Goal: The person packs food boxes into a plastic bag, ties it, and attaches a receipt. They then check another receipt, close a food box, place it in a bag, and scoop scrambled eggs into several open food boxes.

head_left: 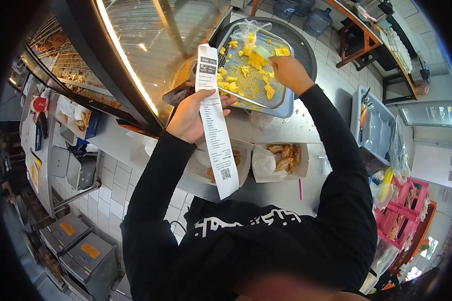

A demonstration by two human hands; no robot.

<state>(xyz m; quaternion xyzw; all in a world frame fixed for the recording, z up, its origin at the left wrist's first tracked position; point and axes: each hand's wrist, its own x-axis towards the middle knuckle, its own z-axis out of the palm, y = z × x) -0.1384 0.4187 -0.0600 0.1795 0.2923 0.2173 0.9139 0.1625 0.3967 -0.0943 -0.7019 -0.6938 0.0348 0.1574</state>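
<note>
A long printed receipt (pixel 216 125) is pinched under the thumb of my left hand (pixel 188 118) and hangs down toward my chest. Behind that hand is a dark, shiny object (pixel 178 93), partly hidden. My right hand (pixel 290 74) grips a pale green, flat-ended utensil (pixel 261 52), blurred, over the scrambled egg (pixel 253 61). The egg lies in yellow pieces across a metal mesh tray (pixel 287 103). Close to me are two paper food boxes: the right box (pixel 305 161) holds rice (pixel 263 163) and browned fried pieces (pixel 287 155); the receipt partly covers the left box (pixel 247 173).
A lit glass display case (pixel 130 60) rises at the left. A pink stick (pixel 301 189) lies beside the right box. Further right are a grey tub (pixel 374 135) and pink baskets (pixel 402 210). Water jugs (pixel 317 22) stand on the floor at the back.
</note>
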